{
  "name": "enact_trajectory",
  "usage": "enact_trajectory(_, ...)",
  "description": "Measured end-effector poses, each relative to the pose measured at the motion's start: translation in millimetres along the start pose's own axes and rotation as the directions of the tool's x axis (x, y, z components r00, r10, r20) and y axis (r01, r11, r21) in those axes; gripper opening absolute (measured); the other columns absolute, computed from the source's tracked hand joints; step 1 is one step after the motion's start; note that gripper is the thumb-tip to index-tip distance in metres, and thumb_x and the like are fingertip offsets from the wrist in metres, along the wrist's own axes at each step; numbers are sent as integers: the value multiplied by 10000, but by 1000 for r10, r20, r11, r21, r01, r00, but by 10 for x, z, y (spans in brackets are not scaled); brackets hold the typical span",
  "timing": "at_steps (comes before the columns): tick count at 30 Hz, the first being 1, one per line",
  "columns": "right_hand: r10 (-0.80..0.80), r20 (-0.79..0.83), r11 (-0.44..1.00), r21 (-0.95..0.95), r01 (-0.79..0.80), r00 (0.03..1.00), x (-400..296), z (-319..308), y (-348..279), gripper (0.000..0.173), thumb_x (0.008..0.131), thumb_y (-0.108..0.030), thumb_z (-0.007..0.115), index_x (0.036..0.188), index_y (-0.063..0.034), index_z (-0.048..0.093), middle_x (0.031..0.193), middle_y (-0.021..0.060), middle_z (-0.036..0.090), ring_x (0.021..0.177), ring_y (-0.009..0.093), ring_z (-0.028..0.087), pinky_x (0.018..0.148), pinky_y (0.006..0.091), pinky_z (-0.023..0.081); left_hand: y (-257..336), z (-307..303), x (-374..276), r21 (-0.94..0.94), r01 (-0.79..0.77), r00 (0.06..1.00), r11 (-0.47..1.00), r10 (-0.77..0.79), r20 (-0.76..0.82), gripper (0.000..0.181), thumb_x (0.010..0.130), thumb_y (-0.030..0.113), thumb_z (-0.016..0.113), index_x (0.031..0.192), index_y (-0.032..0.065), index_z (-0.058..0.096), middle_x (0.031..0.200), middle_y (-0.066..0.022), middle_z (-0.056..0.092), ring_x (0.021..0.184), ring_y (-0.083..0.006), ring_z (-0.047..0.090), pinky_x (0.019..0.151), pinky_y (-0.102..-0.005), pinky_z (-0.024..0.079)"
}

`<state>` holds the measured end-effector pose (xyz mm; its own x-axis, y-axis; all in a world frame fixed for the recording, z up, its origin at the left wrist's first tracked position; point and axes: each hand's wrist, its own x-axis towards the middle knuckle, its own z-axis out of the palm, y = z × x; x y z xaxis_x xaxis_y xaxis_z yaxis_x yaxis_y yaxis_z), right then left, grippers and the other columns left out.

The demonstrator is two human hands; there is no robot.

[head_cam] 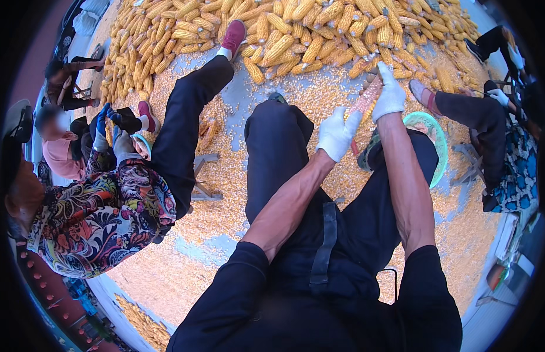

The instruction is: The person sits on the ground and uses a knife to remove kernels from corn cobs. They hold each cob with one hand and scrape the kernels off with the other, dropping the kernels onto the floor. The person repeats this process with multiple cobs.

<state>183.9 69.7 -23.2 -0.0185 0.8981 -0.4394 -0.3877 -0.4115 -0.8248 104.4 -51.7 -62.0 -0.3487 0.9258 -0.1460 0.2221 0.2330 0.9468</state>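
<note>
A corn cob (366,97), its pinkish core largely bare of kernels, slants up between my two hands in white gloves. My left hand (340,133) grips the lower end. Around the upper end closes my right hand (389,93). Some yellow kernels (367,116) show just beneath the cob, between the hands; whether they belong to a second ear I cannot tell. Below them a small red object (354,148) is partly hidden, its kind unclear. Beyond my hands rises a large pile of yellow corn ears (279,48).
Loose kernels (228,176) cover much of the floor. A green basin (440,145) holding stripped cobs stands beside my right leg. A person in a patterned shirt (109,211) sits close on my left, near a folding stool (205,176). Another person's leg (470,110) extends on my right.
</note>
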Motion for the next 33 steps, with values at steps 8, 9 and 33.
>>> enact_trajectory(8,-208,77,972,-97,215,975,-43,54,-30,287,753,-237,676,915,-26,567,654,79,563,493,172,539,465,294,457,-223,223,2,-351,-39,999,935,36,-16,436,916,429,386,734,54,512,551,-62,465,436,-168,424,427,-295,346)
enact_trajectory(9,-218,86,969,-98,226,972,-54,55,-35,287,754,-230,675,916,-18,570,652,77,566,498,165,542,468,289,456,-230,237,7,-392,-40,999,919,35,-20,451,914,455,372,718,71,505,540,-51,449,415,-165,409,406,-291,330)
enact_trajectory(33,140,69,974,168,-150,988,-134,-400,113,230,849,-263,572,907,-41,556,760,104,592,645,238,579,588,376,492,-15,-120,-213,-435,75,962,897,50,269,397,903,351,460,1021,-18,546,781,-91,613,604,-121,553,503,-244,442)
